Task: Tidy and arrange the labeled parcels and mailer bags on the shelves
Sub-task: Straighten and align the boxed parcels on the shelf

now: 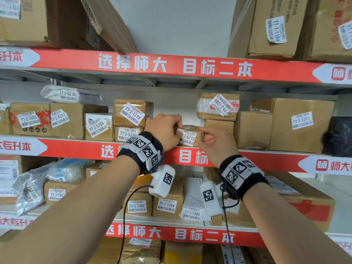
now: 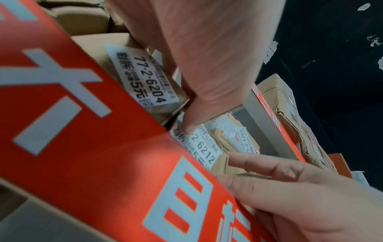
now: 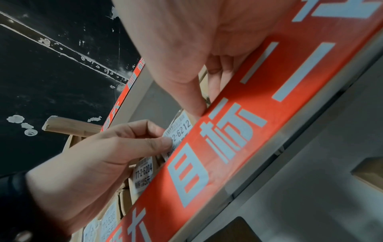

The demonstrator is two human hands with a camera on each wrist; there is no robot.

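Note:
A small brown parcel [image 1: 191,137] with a white label reading 2-6212 [image 2: 204,148] sits at the front of the middle shelf [image 1: 76,149]. My left hand [image 1: 178,129] grips its left end, the thumb [image 2: 188,127] pressing on the label's corner. My right hand [image 1: 204,139] holds its right end, with the thumb [image 3: 196,108] on the front face and the fingers curled round the side. In the right wrist view my left hand [image 3: 124,147] pinches the label [image 3: 180,129] just above the red shelf edge [image 3: 228,147]. The parcel's back is hidden.
Parcel 77-2-1210 [image 1: 132,113] is stacked on parcel 77-2-6204 [image 2: 145,78] just to the left. Parcel 77-2-1206 [image 1: 219,105] sits on a box to the right, beside a large box 77-2-1217 [image 1: 297,124]. Several parcels and mailer bags [image 1: 30,189] fill the shelf below.

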